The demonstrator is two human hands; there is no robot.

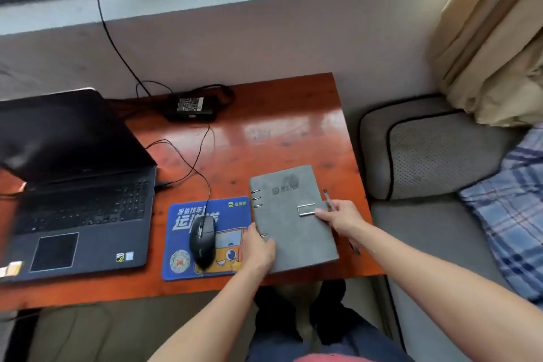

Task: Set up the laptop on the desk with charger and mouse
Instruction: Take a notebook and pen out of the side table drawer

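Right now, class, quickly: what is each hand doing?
Left hand: resting on the grey ring-bound notebook at its spine edge; grip cannot be told.
Right hand: fingers pinching the notebook's clasp tab.

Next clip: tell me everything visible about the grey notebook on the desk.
The grey notebook is a closed ring binder with a soft, suede-like cover, an embossed logo near its top, metal rings along its left edge and a metal-framed clasp tab at its right edge. It lies flat and slightly rotated on the desk, right of the mouse pad. The left hand rests on its lower-left corner; the right hand pinches the clasp.
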